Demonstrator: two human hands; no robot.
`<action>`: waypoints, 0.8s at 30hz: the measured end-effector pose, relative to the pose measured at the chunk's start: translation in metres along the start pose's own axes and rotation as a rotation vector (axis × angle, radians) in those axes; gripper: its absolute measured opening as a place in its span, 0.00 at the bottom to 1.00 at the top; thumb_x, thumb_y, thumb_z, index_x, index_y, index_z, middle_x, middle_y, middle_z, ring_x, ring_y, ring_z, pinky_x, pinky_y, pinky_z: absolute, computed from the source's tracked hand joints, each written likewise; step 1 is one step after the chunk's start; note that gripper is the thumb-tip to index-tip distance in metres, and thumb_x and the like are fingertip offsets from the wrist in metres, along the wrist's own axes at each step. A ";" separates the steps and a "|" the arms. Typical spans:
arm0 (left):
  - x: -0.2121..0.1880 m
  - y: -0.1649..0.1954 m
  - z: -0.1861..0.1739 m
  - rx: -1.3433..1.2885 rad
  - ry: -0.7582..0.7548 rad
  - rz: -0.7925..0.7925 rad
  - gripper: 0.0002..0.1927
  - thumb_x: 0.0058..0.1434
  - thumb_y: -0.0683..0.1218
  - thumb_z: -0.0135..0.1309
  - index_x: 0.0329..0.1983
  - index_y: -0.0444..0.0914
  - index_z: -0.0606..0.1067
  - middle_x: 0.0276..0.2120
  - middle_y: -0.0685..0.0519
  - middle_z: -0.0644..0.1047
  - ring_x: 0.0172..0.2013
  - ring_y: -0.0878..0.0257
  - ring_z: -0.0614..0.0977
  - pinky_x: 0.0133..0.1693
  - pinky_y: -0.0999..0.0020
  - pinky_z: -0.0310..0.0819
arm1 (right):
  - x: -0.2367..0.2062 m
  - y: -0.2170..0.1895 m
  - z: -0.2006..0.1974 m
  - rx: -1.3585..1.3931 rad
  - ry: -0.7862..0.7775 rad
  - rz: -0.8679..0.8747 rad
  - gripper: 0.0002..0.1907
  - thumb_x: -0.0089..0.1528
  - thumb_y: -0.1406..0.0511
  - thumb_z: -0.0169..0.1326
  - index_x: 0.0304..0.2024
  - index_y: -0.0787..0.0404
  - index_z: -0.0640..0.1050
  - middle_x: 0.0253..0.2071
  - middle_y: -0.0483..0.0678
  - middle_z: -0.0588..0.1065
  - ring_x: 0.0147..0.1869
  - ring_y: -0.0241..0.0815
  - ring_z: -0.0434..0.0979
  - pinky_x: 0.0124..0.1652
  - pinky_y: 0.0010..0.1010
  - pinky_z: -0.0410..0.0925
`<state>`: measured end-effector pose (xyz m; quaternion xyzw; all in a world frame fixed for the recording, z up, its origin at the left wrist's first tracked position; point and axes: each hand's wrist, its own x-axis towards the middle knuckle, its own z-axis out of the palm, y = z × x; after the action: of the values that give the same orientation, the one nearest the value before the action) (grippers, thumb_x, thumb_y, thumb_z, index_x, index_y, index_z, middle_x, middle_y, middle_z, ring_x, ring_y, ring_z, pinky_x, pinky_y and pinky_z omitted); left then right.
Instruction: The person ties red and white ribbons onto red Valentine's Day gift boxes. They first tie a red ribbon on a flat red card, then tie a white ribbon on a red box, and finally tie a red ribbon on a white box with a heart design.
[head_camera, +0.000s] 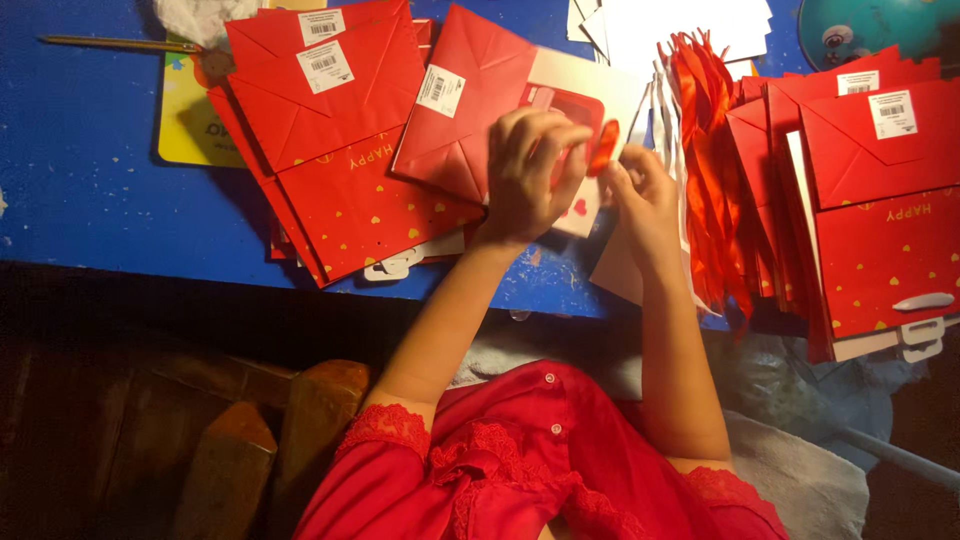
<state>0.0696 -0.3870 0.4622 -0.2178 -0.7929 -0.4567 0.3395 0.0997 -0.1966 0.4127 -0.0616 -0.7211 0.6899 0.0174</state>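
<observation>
At the blue tabletop's (90, 170) near edge, the left hand (530, 175) pinches a flat red paper gift bag (560, 105); the right hand (640, 195), just beside, grips an upright glossy orange-red ribbon loop (604, 147).

Rough count here: two hands, the left hand (525, 175) and right hand (640, 195), on one red ribbon (603, 147). Two stacks of red paper bags, a left stack (340, 150) and a right stack (870, 200), too overlapped to count singly. One bundle of ribbons (705, 150), one yellow card (190, 120), one stick (115, 44).
</observation>
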 end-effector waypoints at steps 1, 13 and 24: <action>0.001 0.000 0.004 -0.012 -0.031 -0.034 0.09 0.64 0.40 0.59 0.47 0.42 0.76 0.43 0.54 0.75 0.49 0.55 0.76 0.56 0.58 0.68 | 0.000 -0.001 0.002 -0.014 0.044 -0.047 0.12 0.66 0.66 0.53 0.50 0.66 0.75 0.47 0.34 0.70 0.41 0.30 0.75 0.38 0.24 0.71; -0.009 -0.011 0.049 -0.008 -0.174 -0.412 0.10 0.60 0.52 0.63 0.37 0.44 0.78 0.34 0.58 0.80 0.34 0.61 0.82 0.41 0.62 0.74 | 0.037 -0.040 0.006 -0.171 -0.114 0.050 0.07 0.69 0.72 0.50 0.48 0.68 0.78 0.38 0.45 0.77 0.38 0.30 0.73 0.38 0.22 0.69; 0.006 -0.041 0.062 0.007 -0.375 -0.490 0.09 0.56 0.52 0.63 0.32 0.43 0.80 0.29 0.58 0.84 0.33 0.63 0.85 0.35 0.66 0.77 | 0.045 -0.029 0.009 -0.136 -0.046 -0.134 0.16 0.67 0.77 0.46 0.55 0.69 0.78 0.49 0.49 0.80 0.50 0.33 0.79 0.50 0.22 0.71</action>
<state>0.0177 -0.3524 0.4208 -0.0993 -0.8723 -0.4741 0.0675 0.0521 -0.2020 0.4380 0.0016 -0.7688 0.6380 0.0429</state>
